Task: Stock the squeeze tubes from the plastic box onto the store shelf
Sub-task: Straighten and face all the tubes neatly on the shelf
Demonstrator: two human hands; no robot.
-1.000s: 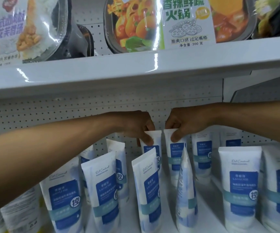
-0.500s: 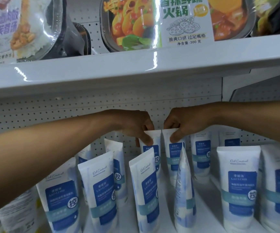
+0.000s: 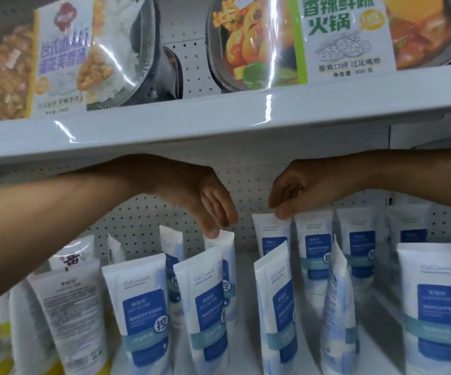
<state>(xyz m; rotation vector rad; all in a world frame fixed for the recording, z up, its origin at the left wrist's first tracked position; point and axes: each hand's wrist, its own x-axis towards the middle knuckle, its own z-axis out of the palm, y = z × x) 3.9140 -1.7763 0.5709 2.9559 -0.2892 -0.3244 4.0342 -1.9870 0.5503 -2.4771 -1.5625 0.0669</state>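
Observation:
Several white squeeze tubes with blue labels stand in rows on the white store shelf (image 3: 246, 269). My left hand (image 3: 208, 204) reaches in under the upper shelf, and its thumb and fingertips pinch the flat top of a back-row tube (image 3: 225, 244). To the right, my right hand (image 3: 292, 193) has curled fingers that pinch the top edge of another back-row tube (image 3: 271, 234). Both tubes stand upright near the pegboard back wall. A gap lies between them. The plastic box is out of view.
The upper shelf (image 3: 219, 125) hangs low just above my forearms and carries instant hot-pot bowls (image 3: 259, 41). Front-row tubes (image 3: 143, 307) stand close before the hands; one (image 3: 339, 293) is turned edge-on. Different white-and-yellow tubes (image 3: 67, 320) stand at the left.
My hands have moved apart, the left one and its tube shifting left. The two back tubes that stood side by side now have a gap between them. The camera has moved closer.

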